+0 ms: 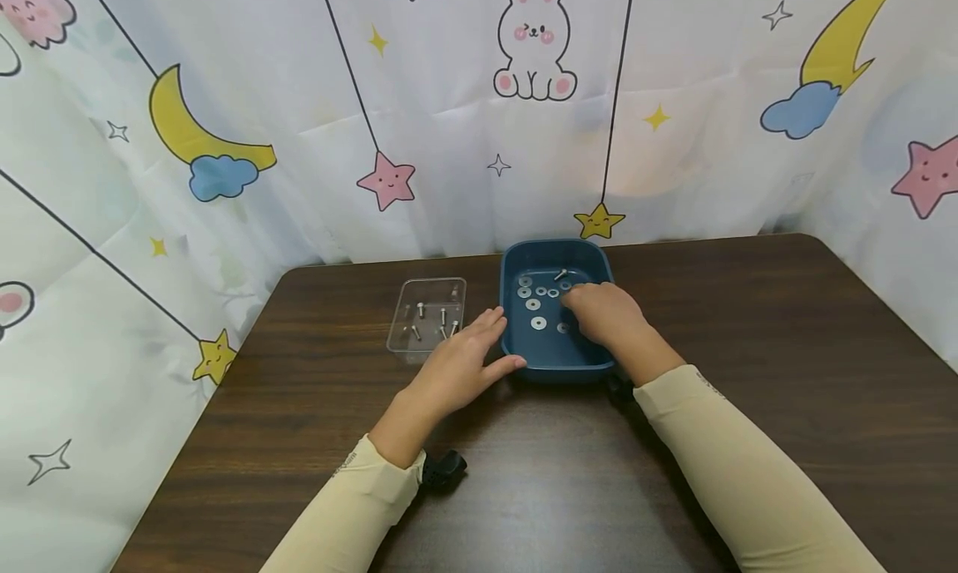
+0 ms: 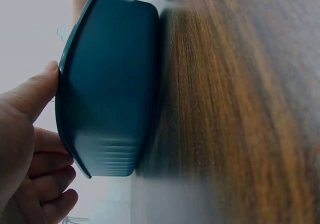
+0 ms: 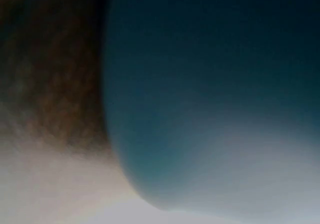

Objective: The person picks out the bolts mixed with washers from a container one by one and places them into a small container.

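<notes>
A dark blue plastic tub [image 1: 557, 358] holds several flat metal washers [image 1: 533, 304] and a small screw [image 1: 560, 274] near its far wall. My left hand [image 1: 466, 361] rests at the tub's near left corner, fingers along the left side and thumb on the front rim. The left wrist view shows that thumb [image 2: 42, 87] against the rim. My right hand [image 1: 604, 313] reaches down inside the tub at its right side, with bent fingers over the washers. Its fingertips are hidden, and I cannot tell whether they pinch anything. Blurred tub wall [image 3: 200, 84] fills most of the right wrist view.
To the left of the tub stands a clear plastic box [image 1: 400, 319] with several screws [image 1: 443, 315] in it, close behind my left hand. Both containers are near the far edge of the dark wooden table [image 1: 748, 348]. A printed curtain [image 1: 449, 124] hangs behind.
</notes>
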Demonstrator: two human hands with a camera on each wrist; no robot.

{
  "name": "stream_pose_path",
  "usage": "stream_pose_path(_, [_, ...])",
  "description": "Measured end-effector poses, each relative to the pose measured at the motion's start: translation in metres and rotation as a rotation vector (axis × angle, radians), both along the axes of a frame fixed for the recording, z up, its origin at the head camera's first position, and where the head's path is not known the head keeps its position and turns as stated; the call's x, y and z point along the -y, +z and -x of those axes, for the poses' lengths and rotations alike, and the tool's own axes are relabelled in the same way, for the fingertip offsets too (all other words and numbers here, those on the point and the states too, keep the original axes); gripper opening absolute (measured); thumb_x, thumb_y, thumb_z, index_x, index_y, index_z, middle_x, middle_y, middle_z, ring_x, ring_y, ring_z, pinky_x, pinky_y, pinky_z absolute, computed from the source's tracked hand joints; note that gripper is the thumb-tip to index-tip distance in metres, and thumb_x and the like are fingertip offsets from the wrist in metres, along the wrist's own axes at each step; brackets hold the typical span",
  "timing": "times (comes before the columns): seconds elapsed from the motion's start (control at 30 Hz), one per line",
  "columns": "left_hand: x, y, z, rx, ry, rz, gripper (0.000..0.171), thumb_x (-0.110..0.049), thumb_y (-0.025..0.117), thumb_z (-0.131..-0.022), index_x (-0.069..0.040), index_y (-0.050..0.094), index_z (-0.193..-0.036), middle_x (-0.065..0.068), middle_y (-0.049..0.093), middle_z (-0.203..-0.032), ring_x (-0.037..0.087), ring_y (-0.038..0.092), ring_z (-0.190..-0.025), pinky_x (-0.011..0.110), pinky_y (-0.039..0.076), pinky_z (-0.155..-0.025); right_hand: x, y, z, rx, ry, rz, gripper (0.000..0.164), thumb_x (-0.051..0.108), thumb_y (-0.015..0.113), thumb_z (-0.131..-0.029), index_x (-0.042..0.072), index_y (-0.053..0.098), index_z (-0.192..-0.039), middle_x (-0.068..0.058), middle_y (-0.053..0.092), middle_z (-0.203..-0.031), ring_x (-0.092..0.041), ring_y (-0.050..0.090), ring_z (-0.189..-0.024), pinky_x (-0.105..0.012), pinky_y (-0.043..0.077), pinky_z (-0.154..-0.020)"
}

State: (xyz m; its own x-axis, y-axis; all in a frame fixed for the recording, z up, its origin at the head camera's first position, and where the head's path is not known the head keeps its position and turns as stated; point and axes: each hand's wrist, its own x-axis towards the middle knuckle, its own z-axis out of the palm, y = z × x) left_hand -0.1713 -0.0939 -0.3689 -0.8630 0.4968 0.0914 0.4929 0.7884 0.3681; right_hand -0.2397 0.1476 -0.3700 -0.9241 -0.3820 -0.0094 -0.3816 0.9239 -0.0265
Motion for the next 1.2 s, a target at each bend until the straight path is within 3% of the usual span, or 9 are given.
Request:
stream_pose_path(0.13, [-0.0006, 0.0003, -0.0001, 0.000, 0.004, 0.002, 0.075, -0.057, 0.055, -0.095, -0.007, 0.041, -0.150, 0.003, 0.031, -0.160, 0.019, 0.028, -0.148, 0.047, 0.034, -0.115, -0.0008, 0.0019, -0.0006, 0.021, -0.017, 0.059, 0.022, 0.002, 0.062, -0.094, 0.014, 0.076, -0.106, -0.009, 0.073, -0.102, -0.023, 0.063, -0.078, -0.042, 0.055, -0.073])
stream_pose_path(0.37, [-0.0002, -0.0010, -0.0001, -0.001, 0.007, -0.006, 0.076, -0.057, 0.055, -0.095, -0.006, 0.042, -0.150, 0.003, 0.032, -0.160, 0.019, 0.028, -0.148, 0.046, 0.033, -0.116, -0.0011, 0.0024, -0.0020, 0.034, -0.013, 0.113, 0.021, 0.002, 0.065, -0.093, 0.012, 0.077, -0.106, -0.010, 0.073, -0.110, -0.026, 0.068, -0.091, -0.045, 0.057, -0.082])
stream_pose_path(0.7, [0.0000, -0.0017, 0.0008, 0.002, 0.002, -0.005, 0.076, -0.057, 0.054, -0.095, -0.007, 0.040, -0.151, 0.003, 0.031, -0.161, 0.019, 0.028, -0.148, 0.046, 0.033, -0.116, -0.0008, 0.0026, -0.0027, 0.048, -0.016, 0.102, 0.025, 0.001, 0.066, -0.090, 0.014, 0.075, -0.110, -0.009, 0.072, -0.112, -0.027, 0.066, -0.092, -0.047, 0.057, -0.084])
stream_pose_path(0.97, [-0.0010, -0.0013, 0.0004, 0.007, 0.009, -0.008, 0.076, -0.058, 0.054, -0.095, -0.008, 0.040, -0.151, 0.003, 0.030, -0.161, 0.018, 0.027, -0.149, 0.045, 0.033, -0.116, -0.0052, 0.0020, 0.0002, 0.039, 0.014, 0.201, 0.020, 0.005, 0.066, -0.090, 0.012, 0.076, -0.106, -0.009, 0.074, -0.105, -0.023, 0.066, -0.084, -0.044, 0.058, -0.078])
stream_pose_path(1.2, [-0.0010, -0.0016, 0.0000, 0.004, 0.010, -0.010, 0.076, -0.058, 0.054, -0.095, -0.007, 0.040, -0.151, 0.003, 0.030, -0.161, 0.018, 0.028, -0.148, 0.045, 0.033, -0.116, -0.0080, 0.0005, 0.0020, 0.020, 0.022, 0.317, 0.020, 0.007, 0.064, -0.092, 0.010, 0.075, -0.108, -0.010, 0.071, -0.109, -0.025, 0.065, -0.093, -0.044, 0.056, -0.081])
